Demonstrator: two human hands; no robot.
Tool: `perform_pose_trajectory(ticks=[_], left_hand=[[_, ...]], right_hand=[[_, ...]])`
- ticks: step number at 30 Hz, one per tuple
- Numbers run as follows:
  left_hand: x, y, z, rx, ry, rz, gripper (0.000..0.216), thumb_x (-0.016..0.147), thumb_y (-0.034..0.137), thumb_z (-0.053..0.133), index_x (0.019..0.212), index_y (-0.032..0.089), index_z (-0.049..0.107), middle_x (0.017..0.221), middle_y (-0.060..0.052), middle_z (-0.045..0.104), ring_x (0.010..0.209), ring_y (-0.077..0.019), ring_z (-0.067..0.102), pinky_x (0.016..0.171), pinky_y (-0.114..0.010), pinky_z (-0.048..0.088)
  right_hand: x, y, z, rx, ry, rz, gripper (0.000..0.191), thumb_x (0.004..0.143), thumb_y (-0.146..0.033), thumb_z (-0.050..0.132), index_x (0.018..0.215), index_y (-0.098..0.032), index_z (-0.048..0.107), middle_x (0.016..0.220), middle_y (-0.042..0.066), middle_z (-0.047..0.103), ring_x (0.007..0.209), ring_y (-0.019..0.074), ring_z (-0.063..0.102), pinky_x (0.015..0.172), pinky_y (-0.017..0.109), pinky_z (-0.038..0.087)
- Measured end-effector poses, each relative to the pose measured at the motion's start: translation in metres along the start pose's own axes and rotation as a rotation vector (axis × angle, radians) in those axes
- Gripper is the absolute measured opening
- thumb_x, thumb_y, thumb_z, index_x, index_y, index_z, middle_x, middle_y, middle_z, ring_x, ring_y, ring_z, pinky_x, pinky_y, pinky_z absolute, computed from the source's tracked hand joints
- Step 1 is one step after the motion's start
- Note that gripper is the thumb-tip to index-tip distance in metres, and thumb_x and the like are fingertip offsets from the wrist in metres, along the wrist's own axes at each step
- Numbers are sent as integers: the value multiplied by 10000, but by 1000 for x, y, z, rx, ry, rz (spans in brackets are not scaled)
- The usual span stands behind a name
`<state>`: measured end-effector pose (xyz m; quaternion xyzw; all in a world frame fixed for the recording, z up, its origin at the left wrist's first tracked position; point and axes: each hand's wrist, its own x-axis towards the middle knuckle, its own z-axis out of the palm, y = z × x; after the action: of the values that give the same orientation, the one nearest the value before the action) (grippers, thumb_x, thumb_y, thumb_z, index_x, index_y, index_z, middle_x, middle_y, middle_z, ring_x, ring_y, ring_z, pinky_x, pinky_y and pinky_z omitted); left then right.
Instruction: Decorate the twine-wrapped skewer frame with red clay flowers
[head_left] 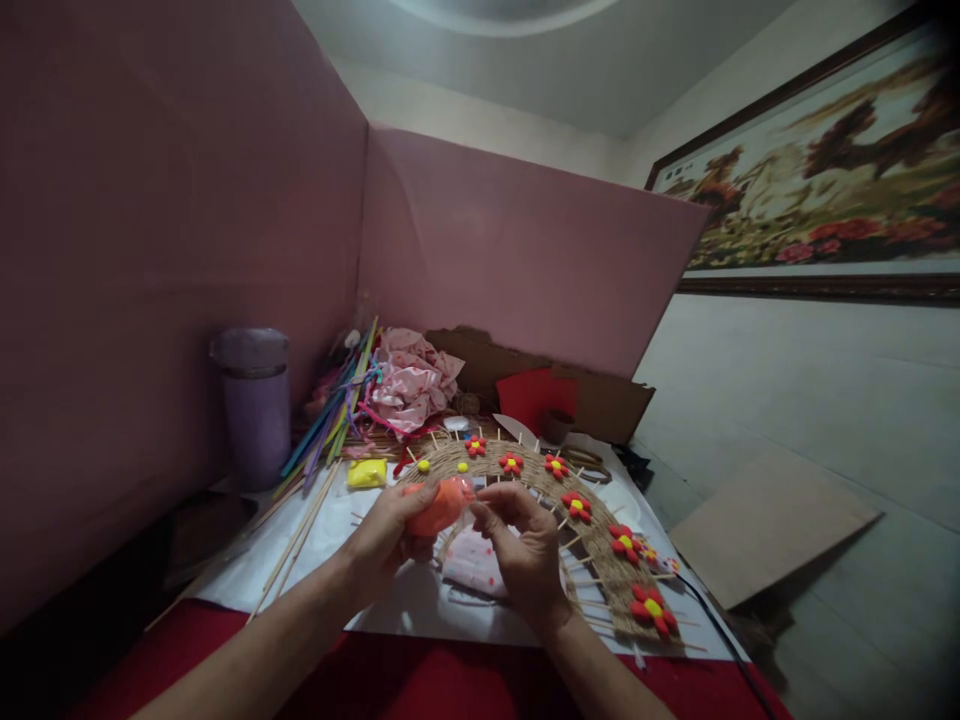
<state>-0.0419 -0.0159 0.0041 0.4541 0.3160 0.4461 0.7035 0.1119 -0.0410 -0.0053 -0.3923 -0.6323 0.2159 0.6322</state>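
My left hand [384,540] is closed round an orange lump of clay [442,505] in a clear wrapper. My right hand [521,545] pinches at the wrapper's right end, fingers curled. Both hands hover over a white sheet [337,530] on the table. Just beyond them curves a woven twine arch [600,555] with wooden sticks poking out, decorated with several red clay flowers [652,608] with yellow centres. A pink patterned packet [472,565] lies under my right hand.
A purple lidded cup [256,405] stands at the left. Coloured sticks [337,410], a yellow clay packet [366,473], crumpled pink cloth [412,380] and brown cardboard [600,400] lie behind. A pink partition [187,250] walls the left and back. Flat cardboard [772,530] rests on the floor.
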Motion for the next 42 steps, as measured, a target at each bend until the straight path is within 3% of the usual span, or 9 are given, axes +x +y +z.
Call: perform_pose_trajectory(ticks=[9,17,23,28,36,42], left_hand=[[-4,5,-2,-20,-118,-92,378,733,539,576,755,170,497,481,84,342,373,-27,198,357,-167,124],[-3,4,-3,13,-134,-19,428,706,557,599,735,133,545,487,67,379,374,-17,198,362,-176,116],[0,-4,-3,14,18,61,456,649,565,649,640,129,516,489,40,440,373,-16,255,367,-170,125],[4,-6,-2,1,137,76,519,576,630,658,597,146,472,438,46,434,349,-24,277,355,-170,140],[6,-6,-4,-5,119,67,493,602,610,653,598,159,453,420,65,402,327,-12,219,337,-169,119],[4,-6,-3,-1,74,66,502,619,627,627,597,152,467,420,57,419,318,-10,225,331,-167,120]], right_hand=[[-1,1,-1,-36,-113,-68,147,799,-186,590,934,-209,641,594,-41,521,529,88,458,518,206,380],[-4,4,2,12,-130,-77,211,785,-130,560,963,-223,627,594,-48,523,529,86,469,524,200,397],[-7,2,8,76,-199,23,127,758,-168,623,881,-200,610,567,-47,574,506,93,515,519,204,413],[-13,4,11,8,-233,-37,98,761,-191,637,856,-192,618,619,-28,604,500,93,531,494,200,404],[-15,4,11,-157,-195,-87,234,812,-184,562,1043,-202,587,619,-30,614,483,92,523,491,198,418],[-16,1,11,-132,-156,-105,225,813,-185,558,1026,-197,630,644,-7,624,518,102,536,514,212,437]])
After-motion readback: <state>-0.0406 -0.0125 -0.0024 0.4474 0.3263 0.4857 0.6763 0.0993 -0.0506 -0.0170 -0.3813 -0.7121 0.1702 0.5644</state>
